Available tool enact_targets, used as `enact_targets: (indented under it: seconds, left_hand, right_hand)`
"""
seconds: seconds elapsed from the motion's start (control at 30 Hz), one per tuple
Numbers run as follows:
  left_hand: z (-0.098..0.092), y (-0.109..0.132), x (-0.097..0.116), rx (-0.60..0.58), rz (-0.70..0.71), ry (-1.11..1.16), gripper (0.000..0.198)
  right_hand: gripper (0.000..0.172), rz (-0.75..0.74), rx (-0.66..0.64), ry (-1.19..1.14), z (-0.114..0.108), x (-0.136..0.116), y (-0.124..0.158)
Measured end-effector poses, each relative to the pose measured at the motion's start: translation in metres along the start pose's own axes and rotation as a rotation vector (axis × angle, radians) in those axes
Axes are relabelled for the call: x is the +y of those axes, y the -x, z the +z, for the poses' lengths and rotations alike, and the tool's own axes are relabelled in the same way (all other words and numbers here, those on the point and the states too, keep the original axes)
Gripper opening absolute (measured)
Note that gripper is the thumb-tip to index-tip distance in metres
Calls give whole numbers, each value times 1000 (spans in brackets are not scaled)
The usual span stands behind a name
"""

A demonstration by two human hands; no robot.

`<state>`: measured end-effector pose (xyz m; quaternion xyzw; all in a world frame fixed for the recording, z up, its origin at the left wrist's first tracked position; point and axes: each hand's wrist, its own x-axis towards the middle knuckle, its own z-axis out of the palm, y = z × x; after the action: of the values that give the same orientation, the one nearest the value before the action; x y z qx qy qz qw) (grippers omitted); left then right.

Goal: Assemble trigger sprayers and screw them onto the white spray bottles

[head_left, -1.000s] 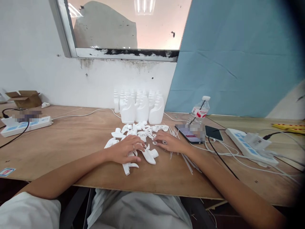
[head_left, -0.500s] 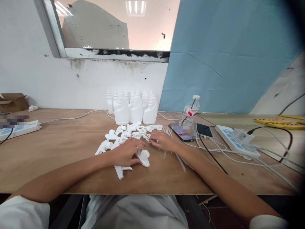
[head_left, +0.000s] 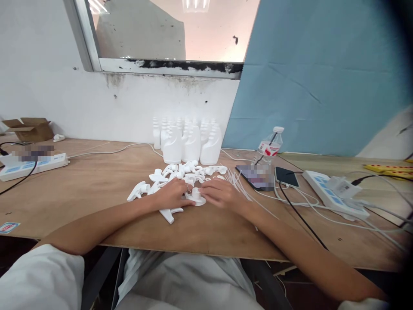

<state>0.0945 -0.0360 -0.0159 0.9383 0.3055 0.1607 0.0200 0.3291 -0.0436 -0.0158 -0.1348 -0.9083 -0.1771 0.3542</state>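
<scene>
Had a white, moulded-plastic spray-trigger head (head_left: 195,200) between both hands, low over the brown wooden tabletop (head_left: 97,189), with the round collar pointing upward, probably to present it to fingers coming from the right. Gripped the left side of this part with the bare left hand (head_left: 173,195), thumb on the near edge and bent fingers nearly closed, likely to stop any tipping or turning. Rested the fingertips of the bare right hand (head_left: 226,196) at the collar, drawn close together; could not tell whether pinching some small piece or only touching the rim.

Had more white plastic trigger heads (head_left: 190,168) heaped just beyond the hands, presumably for a short reach, with a loose curved white head (head_left: 138,190) beyond the left wrist and a tapered white head (head_left: 169,214) on the near side, partly hidden under the left hand.

Saw thin, whitish plastic straws (head_left: 237,185) fanned out beside the right wrist, perhaps for access from that side. Saw white, slope-shouldered plastic bottles (head_left: 191,148) standing upright in packed rows before the wall, likely to free the front for handling. Saw a dark-screened phone (head_left: 286,177) lying farther right, apart from the heap, probably to avoid crowding the loose parts.
</scene>
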Motion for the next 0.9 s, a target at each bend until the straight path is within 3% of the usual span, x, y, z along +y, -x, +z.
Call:
enact_targets:
  seconds: [0.2,0.4,0.63,0.8,0.9]
  left_hand:
    - [1,-2,0,1,-8,16,43]
    - [3,-1,-3,17,-54,82,43]
    - [-1,2,1,65,24,148,48]
    - [-1,7,-1,144,68,229,35]
    - [0,8,-2,160,116,234,31]
  right_hand:
    - [20,86,-160,-133,0,-1,2]
    - [19,156,-180,-225,0,0,3]
    - [20,362,-210,-407,5,-5,6]
    - [13,385,-162,-434,5,-7,7]
    - [28,362,-178,-421,3,-6,7]
